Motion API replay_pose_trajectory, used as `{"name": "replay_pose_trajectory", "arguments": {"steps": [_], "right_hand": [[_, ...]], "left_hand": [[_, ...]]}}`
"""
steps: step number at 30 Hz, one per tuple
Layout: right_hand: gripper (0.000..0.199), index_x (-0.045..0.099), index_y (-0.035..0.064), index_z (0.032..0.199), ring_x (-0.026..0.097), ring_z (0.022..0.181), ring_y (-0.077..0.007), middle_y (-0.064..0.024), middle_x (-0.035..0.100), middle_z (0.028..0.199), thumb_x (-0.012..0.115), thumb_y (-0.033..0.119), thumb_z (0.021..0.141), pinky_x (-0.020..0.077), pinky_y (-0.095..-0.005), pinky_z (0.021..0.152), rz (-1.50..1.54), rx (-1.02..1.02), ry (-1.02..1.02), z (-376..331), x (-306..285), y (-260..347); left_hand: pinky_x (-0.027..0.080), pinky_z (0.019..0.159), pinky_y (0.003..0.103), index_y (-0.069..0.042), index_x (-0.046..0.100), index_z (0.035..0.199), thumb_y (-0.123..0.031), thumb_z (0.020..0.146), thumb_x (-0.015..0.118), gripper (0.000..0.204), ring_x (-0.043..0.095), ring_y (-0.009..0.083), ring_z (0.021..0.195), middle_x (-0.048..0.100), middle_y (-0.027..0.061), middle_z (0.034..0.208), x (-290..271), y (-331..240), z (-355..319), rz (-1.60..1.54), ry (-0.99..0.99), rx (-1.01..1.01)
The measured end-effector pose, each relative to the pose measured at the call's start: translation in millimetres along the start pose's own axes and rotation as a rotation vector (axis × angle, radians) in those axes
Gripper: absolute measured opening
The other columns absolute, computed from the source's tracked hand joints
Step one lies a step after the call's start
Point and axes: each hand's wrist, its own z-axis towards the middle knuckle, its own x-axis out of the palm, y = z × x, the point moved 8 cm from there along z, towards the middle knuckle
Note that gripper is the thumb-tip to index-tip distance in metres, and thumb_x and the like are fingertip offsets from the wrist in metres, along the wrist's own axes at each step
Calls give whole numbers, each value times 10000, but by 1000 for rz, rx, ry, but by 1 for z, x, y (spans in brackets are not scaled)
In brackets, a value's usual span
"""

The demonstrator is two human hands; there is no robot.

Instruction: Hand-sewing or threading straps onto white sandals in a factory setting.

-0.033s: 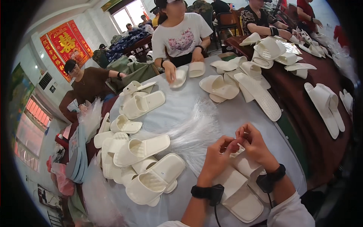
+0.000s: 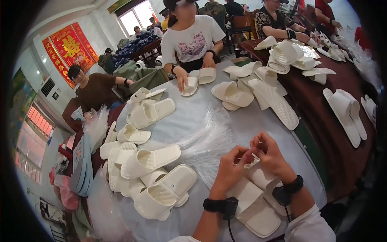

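Note:
Close together over a pair of white slippers point(image 2: 258, 215) at the lower right, my two hands meet at the fingertips. My left hand point(image 2: 233, 162) is closed in a pinch, and so is my right hand point(image 2: 269, 152). A small pale bit shows between the fingers, too little to name. The slippers lie side by side on the grey-covered table, partly hidden by my hands and wrists. Left of my hands spreads a bundle of clear plastic film point(image 2: 207, 141). Beyond it is a loose pile of white slippers point(image 2: 165, 193).
More white slippers point(image 2: 234, 92) lie toward the far right of the table. Across from me, a person's hand point(image 2: 182, 80) touches a slipper. A brown-covered table point(image 2: 318, 133) with slippers stands at the right. Plastic bags point(image 2: 109, 209) hang at the left edge.
The person across has shifted the slipper and hand slightly. My own hands keep the same pinched pose.

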Motion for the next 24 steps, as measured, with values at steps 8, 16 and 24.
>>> {"name": "replay_pose_trajectory", "arguments": {"steps": [8, 16, 24], "right_hand": [[374, 381, 65, 963, 455, 842, -119, -27, 466, 944, 393, -228, 730, 438, -233, 748, -10, -142, -49, -1, -1, -9], [411, 346, 62, 926, 354, 836, -94, -19, 397, 949, 336, -234, 640, 372, -185, 738, -215, -145, 39, -2, 5, -6], [366, 342, 61, 934, 364, 837, -124, -33, 411, 923, 379, -207, 689, 379, -216, 717, -105, -147, 15, -2, 5, -6]], "left_hand": [[576, 826, 323, -9, 616, 1118, -118, 1076, 595, 118, 721, 161, 943, 755, 121, 1005, 12, -4, 0, 52, 47, 88], [552, 889, 323, -3, 578, 1147, -81, 1079, 560, 105, 695, 164, 970, 742, 127, 1009, 4, -8, -4, 183, 76, 141], [537, 908, 302, -1, 571, 1138, -85, 1092, 541, 100, 669, 133, 965, 721, 97, 1001, 9, -1, -4, 97, 88, 100]]}}
